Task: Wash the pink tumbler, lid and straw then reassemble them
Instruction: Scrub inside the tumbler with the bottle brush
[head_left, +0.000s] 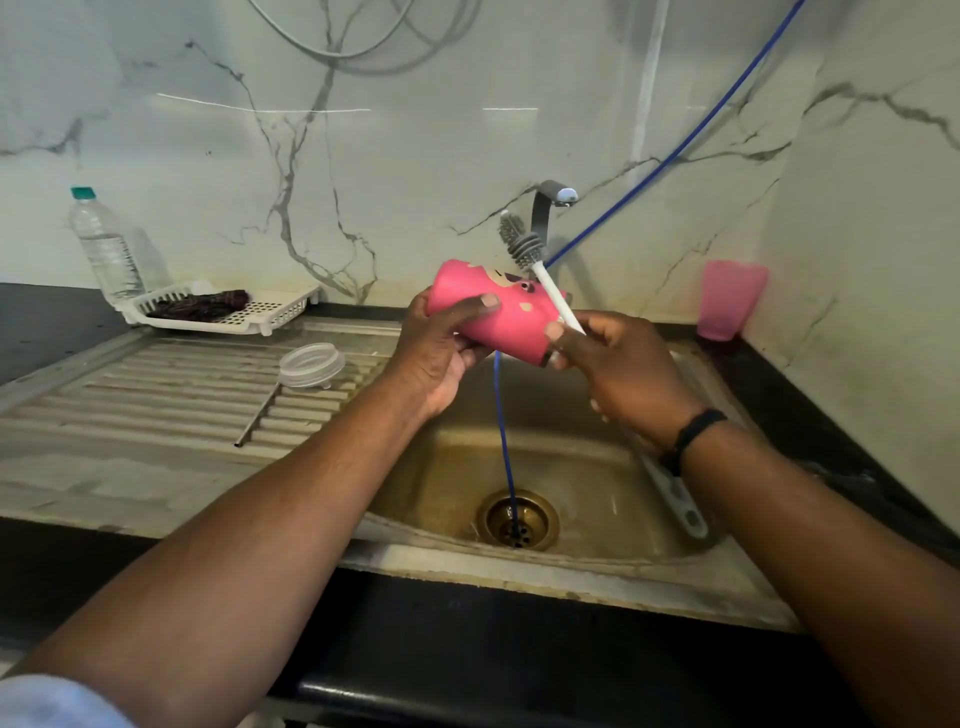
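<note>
My left hand grips the pink tumbler, which lies on its side above the sink with its mouth toward the right. My right hand holds the white handle of a bottle brush. Its grey bristle head sticks up behind the tumbler, just below the tap. The clear lid rests on the ribbed drainboard to the left. A thin metal straw lies beside the lid on the drainboard.
The steel sink has a brass drain with a blue hose running into it. A tap is at the back wall. A water bottle, a white tray and a pink cup stand on the counter.
</note>
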